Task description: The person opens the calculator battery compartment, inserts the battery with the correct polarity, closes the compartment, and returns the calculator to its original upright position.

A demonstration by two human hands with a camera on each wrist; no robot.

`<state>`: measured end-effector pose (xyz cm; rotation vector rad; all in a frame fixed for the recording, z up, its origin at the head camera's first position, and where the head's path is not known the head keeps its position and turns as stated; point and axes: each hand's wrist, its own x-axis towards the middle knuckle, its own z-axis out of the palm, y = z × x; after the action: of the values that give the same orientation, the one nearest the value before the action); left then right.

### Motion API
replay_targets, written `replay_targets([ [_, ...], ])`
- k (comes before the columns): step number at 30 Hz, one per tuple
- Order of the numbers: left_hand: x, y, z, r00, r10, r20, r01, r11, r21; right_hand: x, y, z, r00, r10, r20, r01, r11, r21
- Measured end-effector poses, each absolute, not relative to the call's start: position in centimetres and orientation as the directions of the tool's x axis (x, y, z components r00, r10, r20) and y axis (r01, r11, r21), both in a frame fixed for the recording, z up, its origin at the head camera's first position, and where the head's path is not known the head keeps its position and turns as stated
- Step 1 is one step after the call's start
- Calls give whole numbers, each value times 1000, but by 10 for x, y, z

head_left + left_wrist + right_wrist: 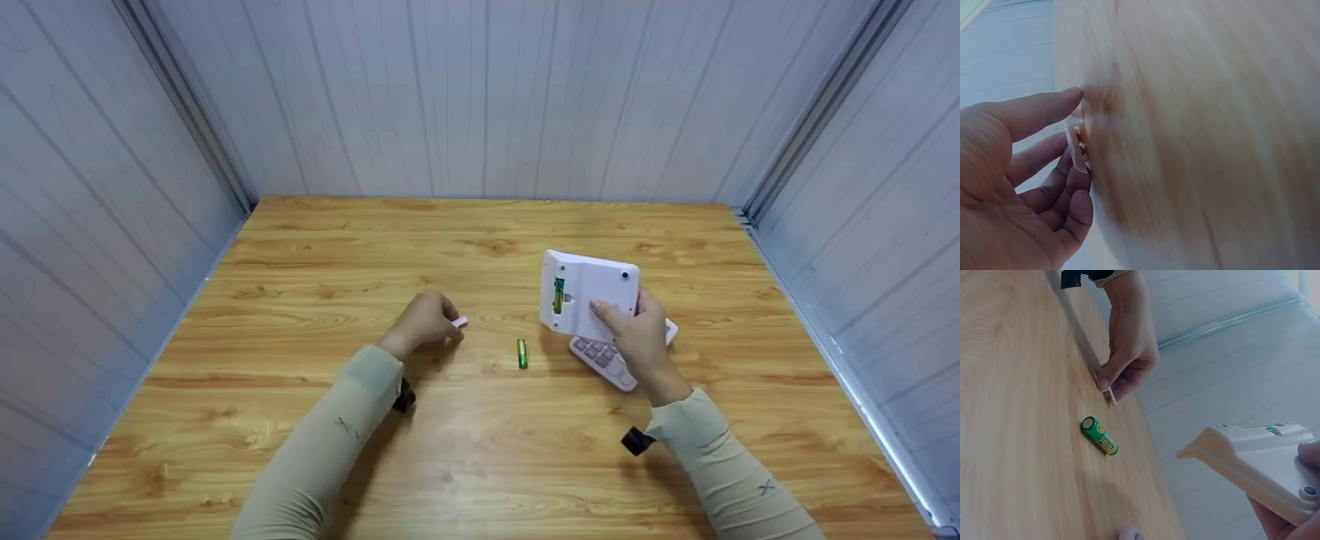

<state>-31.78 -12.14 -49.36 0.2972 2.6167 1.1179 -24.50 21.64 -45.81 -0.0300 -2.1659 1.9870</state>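
Observation:
In the head view my right hand (643, 345) holds a white calculator (600, 281) off the table, its back turned up and my thumb across it. The uncovered battery compartment holds a green battery (559, 296). My left hand (421, 324) pinches a small white battery cover (460, 322) close over the table; in the left wrist view the cover (1076, 149) shows thin, with small tabs. Between the hands lies a loose green battery (522, 354), seen in the right wrist view as a green and gold cylinder (1100, 437).
Partly hidden beneath the right hand and calculator, another white device with grey keys (604, 360) lies on the wooden table (337, 247). Pale panel walls (480, 97) enclose the table at the back and both sides.

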Motion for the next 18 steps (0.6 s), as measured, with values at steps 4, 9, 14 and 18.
replay_targets([
  [4, -317, -120, -493, -941, 295, -168, 79, 672, 737, -244, 216, -457, -980, 150, 134, -119, 101, -988],
  [9, -316, -117, -493, -946, 293, -137, 87, 638, 765, -244, 217, -457, -981, 145, 128, -113, 105, -988],
  [14, -314, -112, -491, -950, 297, -96, 111, 610, 784, -244, 218, -457, -981, 149, 128, -113, 105, -988],
  [18, -312, -107, -488, -951, 297, -82, 122, 607, 786, -244, 218, -457, -981, 149, 126, -110, 112, -988],
])
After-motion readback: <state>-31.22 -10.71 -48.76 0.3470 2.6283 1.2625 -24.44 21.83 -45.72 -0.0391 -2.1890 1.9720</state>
